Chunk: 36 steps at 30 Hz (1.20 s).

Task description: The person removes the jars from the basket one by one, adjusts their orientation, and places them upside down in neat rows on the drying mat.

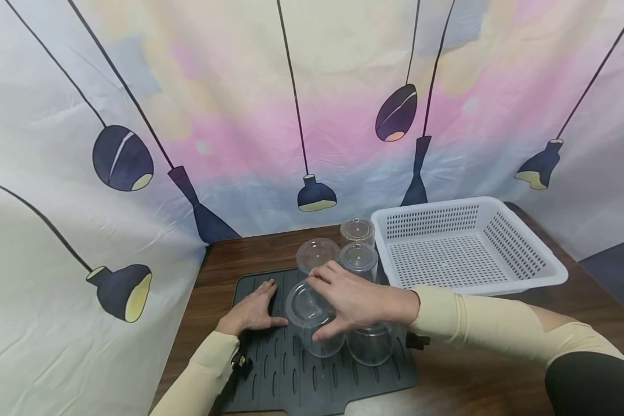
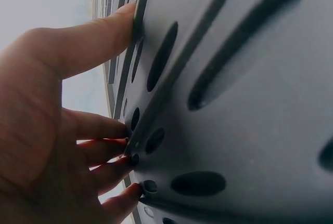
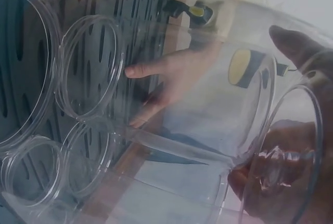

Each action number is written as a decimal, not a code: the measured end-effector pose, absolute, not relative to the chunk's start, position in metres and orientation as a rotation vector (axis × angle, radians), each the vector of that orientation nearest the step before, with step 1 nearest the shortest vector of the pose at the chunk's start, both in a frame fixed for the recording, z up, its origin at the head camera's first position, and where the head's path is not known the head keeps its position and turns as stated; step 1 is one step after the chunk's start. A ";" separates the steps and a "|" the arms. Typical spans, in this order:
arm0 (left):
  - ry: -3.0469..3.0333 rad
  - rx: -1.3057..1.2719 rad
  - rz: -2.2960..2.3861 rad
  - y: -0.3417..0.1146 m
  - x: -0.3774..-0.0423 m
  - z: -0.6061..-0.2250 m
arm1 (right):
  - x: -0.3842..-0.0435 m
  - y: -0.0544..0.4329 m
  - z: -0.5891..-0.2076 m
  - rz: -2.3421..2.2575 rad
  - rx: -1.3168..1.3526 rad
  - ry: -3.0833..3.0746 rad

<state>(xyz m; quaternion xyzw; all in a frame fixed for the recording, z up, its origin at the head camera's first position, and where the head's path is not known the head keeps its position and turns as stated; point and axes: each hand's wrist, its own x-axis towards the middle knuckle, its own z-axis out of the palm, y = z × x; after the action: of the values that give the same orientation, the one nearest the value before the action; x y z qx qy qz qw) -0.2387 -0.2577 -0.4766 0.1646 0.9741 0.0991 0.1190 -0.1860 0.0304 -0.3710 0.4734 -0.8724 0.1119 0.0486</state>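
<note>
My left hand (image 1: 253,309) rests on the left part of a dark grey slotted mat (image 1: 281,375), its fingers straight. In the left wrist view, the thumb and fingertips touch the mat's surface. With curled fingers, my right hand (image 1: 348,294) grips the upper part of a clear round container (image 1: 322,346) at the front of the mat. A second clear container (image 1: 371,346) stands on the mat just right of it, partly behind my right wrist. Behind the hand are more clear containers, one at the left (image 1: 317,249) and two at the right (image 1: 359,257).
A white perforated plastic basket (image 1: 530,283) sits at the back right of the brown wooden table (image 1: 473,375). A curtain (image 1: 249,115) printed with hanging lamps falls along the table's back and left edges.
</note>
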 end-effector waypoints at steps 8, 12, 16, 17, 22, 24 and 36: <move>2.846 0.476 0.280 -0.259 -0.241 -0.478 | -0.185 0.031 -0.369 0.358 1.433 -2.672; 2.837 0.465 0.273 -0.260 -0.241 -0.480 | -0.183 0.031 -0.368 0.376 1.429 -2.677; 2.831 0.467 0.273 -0.260 -0.240 -0.479 | -0.182 0.032 -0.367 0.390 1.429 -2.671; 2.832 0.469 0.275 -0.260 -0.240 -0.479 | -0.182 0.032 -0.366 0.389 1.429 -2.665; 2.840 0.468 0.272 -0.261 -0.242 -0.477 | -0.183 0.034 -0.363 0.393 1.423 -2.635; 2.841 0.470 0.268 -0.262 -0.243 -0.477 | -0.183 0.034 -0.362 0.406 1.421 -2.627; 2.854 0.509 0.288 -0.264 -0.244 -0.472 | -0.186 0.041 -0.353 0.466 1.391 -2.614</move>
<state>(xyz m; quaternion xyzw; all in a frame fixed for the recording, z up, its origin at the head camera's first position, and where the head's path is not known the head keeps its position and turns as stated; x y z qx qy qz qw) -0.2436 -0.2638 -0.4721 0.1737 0.9733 0.0983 0.1138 -0.1857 0.0412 -0.3527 0.4630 -0.8698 0.1550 0.0718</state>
